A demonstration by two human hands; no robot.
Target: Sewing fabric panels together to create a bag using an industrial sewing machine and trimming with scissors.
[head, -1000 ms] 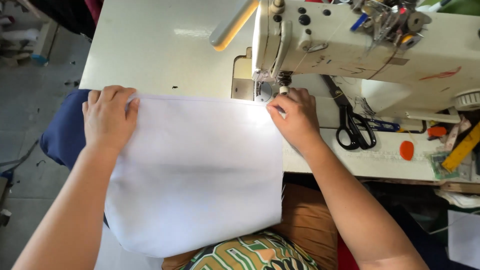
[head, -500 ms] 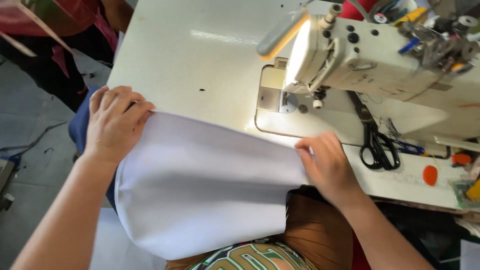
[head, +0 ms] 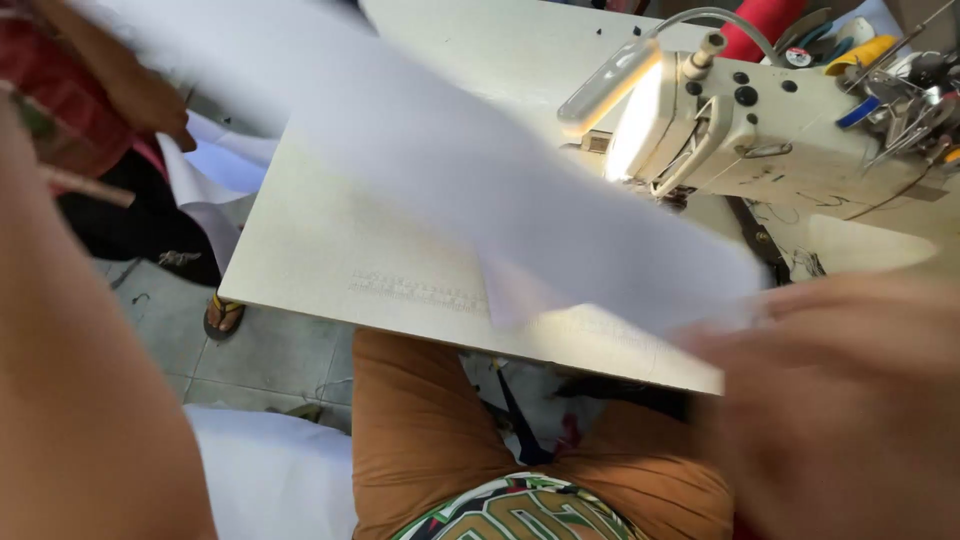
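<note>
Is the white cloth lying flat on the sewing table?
No, the white cloth is lifted off the table, stretched from upper left toward the blurred right hand.

One white cloth (head: 480, 190) crosses one tabletop (head: 330, 250). One sewing machine (head: 790, 130) stands there with one lamp (head: 610, 85). One sandal (head: 225, 315) lies on the floor; one blurred hand (head: 850, 400) shows.

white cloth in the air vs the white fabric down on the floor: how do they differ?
The white cloth is lifted above the table, stretched in a long diagonal band; the floor fabric lies slack below the table edge. The white cloth is motion-blurred; the floor fabric looks sharp. The right hand is at the white cloth's lower end, though blur hides the grip; no hand touches the floor fabric. Both are plain white.
</note>
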